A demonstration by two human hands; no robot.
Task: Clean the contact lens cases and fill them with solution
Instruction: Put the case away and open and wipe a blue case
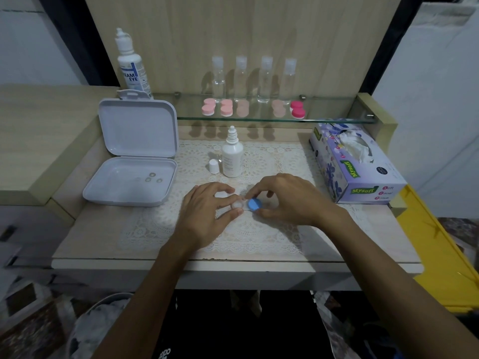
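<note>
I hold the contact lens case [245, 204] low over the worktop [103, 237], my left hand [204, 213] pinching its open well, my right hand [287, 200] pinching the blue cap [254, 204]. If my grip twists crookedly, the cap could cross-thread or the case could tip and spill.

Solution bottle [232, 154] just behind hands [207, 211]

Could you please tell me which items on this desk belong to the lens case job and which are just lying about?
In use:
contact lens case, held by left hand and right hand
small solution bottle and its cap
tissue box
pink lens cases on the shelf

Lying about:
open white box
four clear bottles
</note>
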